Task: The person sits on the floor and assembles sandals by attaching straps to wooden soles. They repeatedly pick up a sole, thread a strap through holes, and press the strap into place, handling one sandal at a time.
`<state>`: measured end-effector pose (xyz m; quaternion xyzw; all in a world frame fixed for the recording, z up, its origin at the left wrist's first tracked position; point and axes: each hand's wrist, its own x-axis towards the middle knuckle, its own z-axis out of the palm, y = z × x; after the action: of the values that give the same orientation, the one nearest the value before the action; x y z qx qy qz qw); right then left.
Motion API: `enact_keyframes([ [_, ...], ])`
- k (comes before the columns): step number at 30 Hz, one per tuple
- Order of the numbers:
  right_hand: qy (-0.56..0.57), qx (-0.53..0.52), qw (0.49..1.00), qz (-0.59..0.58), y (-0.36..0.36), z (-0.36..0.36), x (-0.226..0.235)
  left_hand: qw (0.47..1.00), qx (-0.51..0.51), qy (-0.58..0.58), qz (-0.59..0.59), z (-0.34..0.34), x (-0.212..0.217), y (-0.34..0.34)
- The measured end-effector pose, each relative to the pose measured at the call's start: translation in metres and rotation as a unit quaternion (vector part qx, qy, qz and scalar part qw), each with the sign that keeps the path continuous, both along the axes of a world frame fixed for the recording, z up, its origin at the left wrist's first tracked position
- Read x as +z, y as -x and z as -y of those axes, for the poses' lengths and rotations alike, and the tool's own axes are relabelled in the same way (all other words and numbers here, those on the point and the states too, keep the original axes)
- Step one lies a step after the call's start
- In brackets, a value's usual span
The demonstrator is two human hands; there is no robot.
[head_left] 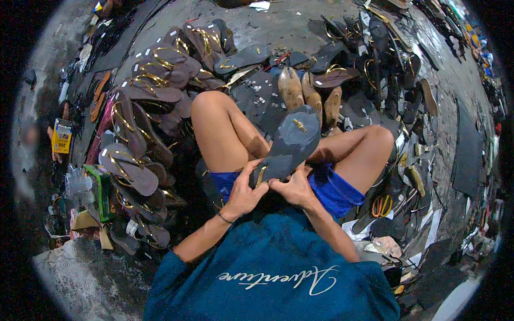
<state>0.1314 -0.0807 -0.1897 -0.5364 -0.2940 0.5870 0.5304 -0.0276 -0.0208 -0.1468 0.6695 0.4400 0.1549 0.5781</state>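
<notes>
Between my bent knees I hold a dark flip-flop (278, 152), tilted with its toe end away from me. The face turned up looks like its underside, with a grey smeared patch and a short gold strip near the toe end. Another gold piece shows at the near edge, beside my left fingers. My left hand (245, 193) grips the near left edge, thumb pressed on the sole. Opposite it, my right hand (295, 187) is closed on the near right edge, its thumb almost meeting the left one. Some fingertips are hidden beneath the sole.
Brown flip-flops with gold straps (131, 170) are heaped at the left. Wooden shoe lasts (290, 90) stand beyond the held sole, near more dark sandals (375, 75). Scissors with orange handles (381, 206) lie at right. A green-edged box (101, 195) and plastic cup (78, 184) sit left.
</notes>
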Motion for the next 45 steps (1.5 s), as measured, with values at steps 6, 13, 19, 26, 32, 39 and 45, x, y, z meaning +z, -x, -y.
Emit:
enact_keyframes([
  [6, -0.026, -0.017, 1.0, 0.001, -0.029, 0.004, 0.087, 0.934, 0.035, 0.282, 0.218, -0.024, 0.04, 0.006],
  [13, -0.142, -0.005, 0.95, 0.278, -0.031, -0.033, 0.115, 0.829, 0.187, 0.238, 0.47, -0.101, 0.02, -0.053],
  [19, -0.065, 0.022, 0.996, 0.061, -0.054, -0.028, 0.096, 0.839, 0.299, 0.145, 0.431, -0.174, 0.036, -0.039],
  [26, -0.016, 0.002, 0.887, 0.461, -0.065, -0.088, -0.023, 0.668, 0.139, 0.461, 0.568, -0.138, 0.054, -0.047],
  [32, -0.275, 0.058, 0.881, 0.38, -0.119, -0.138, 0.067, 0.547, -0.053, 0.593, 0.589, -0.107, -0.018, -0.061],
  [39, -0.094, 0.046, 0.939, 0.326, -0.161, -0.179, 0.001, 0.992, 0.084, -0.093, 0.031, -0.149, 0.02, -0.035],
  [45, -0.042, 0.076, 0.522, 0.848, -0.263, -0.186, -0.093, 0.911, 0.334, -0.203, 0.132, -0.258, 0.073, 0.044],
])
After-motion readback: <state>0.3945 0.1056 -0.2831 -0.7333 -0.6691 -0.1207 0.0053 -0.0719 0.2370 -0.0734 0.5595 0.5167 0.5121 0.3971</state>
